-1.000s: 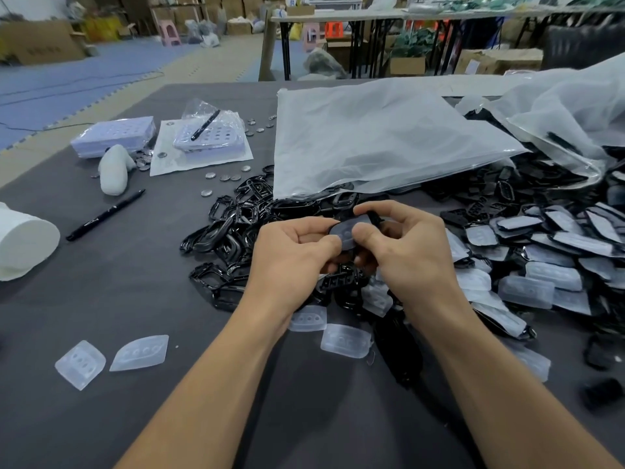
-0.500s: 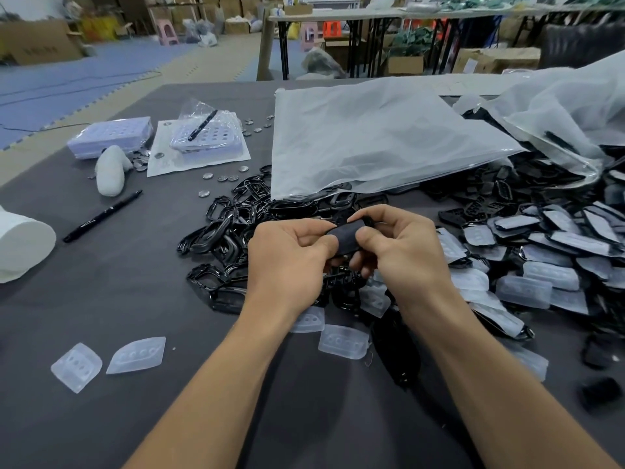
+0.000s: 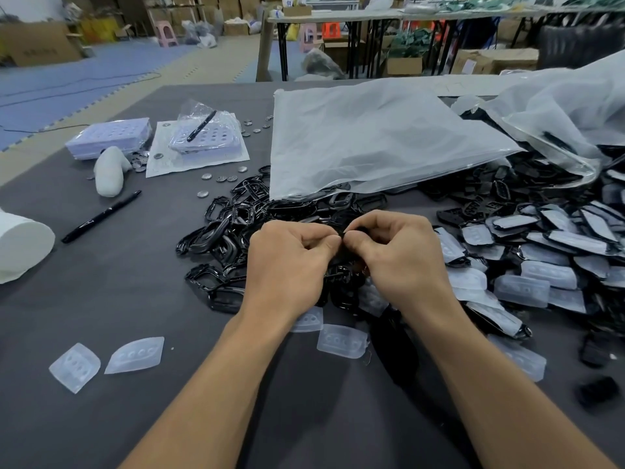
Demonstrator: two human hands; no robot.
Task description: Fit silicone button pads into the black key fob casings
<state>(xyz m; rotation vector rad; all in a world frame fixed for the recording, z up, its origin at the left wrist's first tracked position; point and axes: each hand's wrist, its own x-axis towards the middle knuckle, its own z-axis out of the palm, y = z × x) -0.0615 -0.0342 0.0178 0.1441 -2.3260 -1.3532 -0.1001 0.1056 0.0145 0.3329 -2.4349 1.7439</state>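
Note:
My left hand point(image 3: 287, 262) and my right hand point(image 3: 402, 258) meet at the table's middle, thumbs pressed together, both pinching one black key fob casing point(image 3: 343, 235) that is almost wholly hidden between the fingers. Behind and under the hands lies a heap of black casing frames point(image 3: 223, 238). Loose translucent silicone button pads lie near: one point(image 3: 341, 340) just below my wrists, two point(image 3: 135, 355) at the front left. To the right is a pile of casings with pads fitted point(image 3: 541, 258).
A big frosted plastic bag point(image 3: 365, 137) covers the table's back middle, another bag point(image 3: 568, 106) at back right. At left lie a black marker point(image 3: 101, 216), a white roll point(image 3: 20, 248), coin cells point(image 3: 220, 178) and trays in bags point(image 3: 203, 140).
My hands have closed together over the casing. The casing's dark face, plainly seen between the thumbs before, is now nearly covered by my fingers.

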